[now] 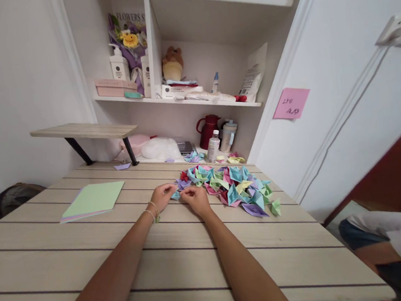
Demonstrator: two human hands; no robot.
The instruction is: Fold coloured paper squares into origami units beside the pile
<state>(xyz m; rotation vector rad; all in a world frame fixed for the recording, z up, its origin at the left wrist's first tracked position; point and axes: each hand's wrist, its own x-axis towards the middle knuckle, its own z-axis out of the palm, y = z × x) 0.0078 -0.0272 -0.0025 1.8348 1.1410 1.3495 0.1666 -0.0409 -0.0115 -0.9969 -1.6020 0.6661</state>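
A small blue folded paper piece (175, 196), boat-like in shape, is between my two hands over the middle of the table. My left hand (162, 197), with bracelets at the wrist, pinches its left side with closed fingers. On its right side, the fingers and thumb of my right hand (197, 200) are also closed on it, hiding part of the paper. Just beyond and to the right lies a heap of folded paper boats (235, 195) in blue, green, pink, purple and yellow. A purple folded piece (183, 184) sits right behind my hands.
A stack of coloured paper sheets (94, 198) lies on the left of the slatted table (182, 264). Behind it stands a small raised shelf (83, 130). A bottle (213, 146), a red jug (208, 131) and a cup (229, 136) stand at the back. Someone's legs (377, 247) show at right.
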